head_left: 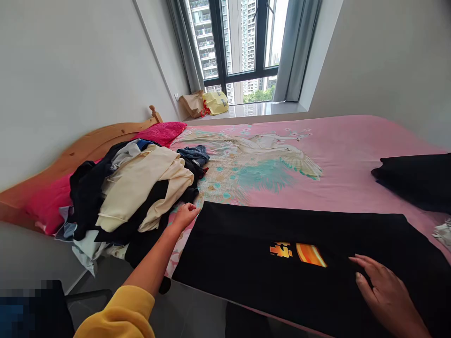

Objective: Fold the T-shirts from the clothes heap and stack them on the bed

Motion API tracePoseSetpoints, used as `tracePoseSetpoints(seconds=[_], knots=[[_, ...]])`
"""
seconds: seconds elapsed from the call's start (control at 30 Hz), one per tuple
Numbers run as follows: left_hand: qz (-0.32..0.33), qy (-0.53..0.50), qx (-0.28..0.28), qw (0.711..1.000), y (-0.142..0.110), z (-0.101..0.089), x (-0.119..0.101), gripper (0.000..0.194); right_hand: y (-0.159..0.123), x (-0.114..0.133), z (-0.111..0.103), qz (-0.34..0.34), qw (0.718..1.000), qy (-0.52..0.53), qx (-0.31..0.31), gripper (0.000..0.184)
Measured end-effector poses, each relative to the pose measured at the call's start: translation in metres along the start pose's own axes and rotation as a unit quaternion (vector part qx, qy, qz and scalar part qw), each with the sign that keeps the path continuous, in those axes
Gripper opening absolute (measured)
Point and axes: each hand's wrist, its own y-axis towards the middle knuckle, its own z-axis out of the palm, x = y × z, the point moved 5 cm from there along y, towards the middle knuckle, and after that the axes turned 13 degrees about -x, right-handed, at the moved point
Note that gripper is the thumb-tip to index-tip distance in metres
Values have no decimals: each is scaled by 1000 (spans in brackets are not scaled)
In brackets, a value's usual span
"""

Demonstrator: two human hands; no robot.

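A black garment (239, 263) with an orange and yellow print lies spread in a long flat shape along the near side of the bed. My left hand (185, 217) is at its far left corner, fingers pinched together at the edge of the cloth. My right hand (387, 288) rests palm down on the right part of the garment, its fingers stretched out and holding nothing. The garment's right end runs out toward the frame's edge.
A heap of mixed clothes (141, 183) lies on the left of the bed by pink pillows (165, 134) and a wooden headboard (88, 143). Dark folded cloth (419, 180) lies at right on the pink bedsheet (345, 155). Bags (214, 103) stand on the windowsill.
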Motion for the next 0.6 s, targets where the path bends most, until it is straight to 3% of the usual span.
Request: tracePoseSetpoints(seconds=[0.17, 0.27, 0.47, 0.6], knots=[[171, 2, 25, 985, -59, -12, -23, 34, 1, 2, -2, 5, 1000, 5, -2, 35], [262, 42, 39, 963, -75, -9, -34, 39, 3, 5, -5, 3, 1000, 4, -8, 35], [267, 66, 20, 961, -59, -7, -49, 33, 6, 10, -10, 21, 1000, 5, -11, 33], [226, 54, -27, 972, -43, -20, -58, 34, 8, 11, -11, 29, 999, 9, -11, 33]])
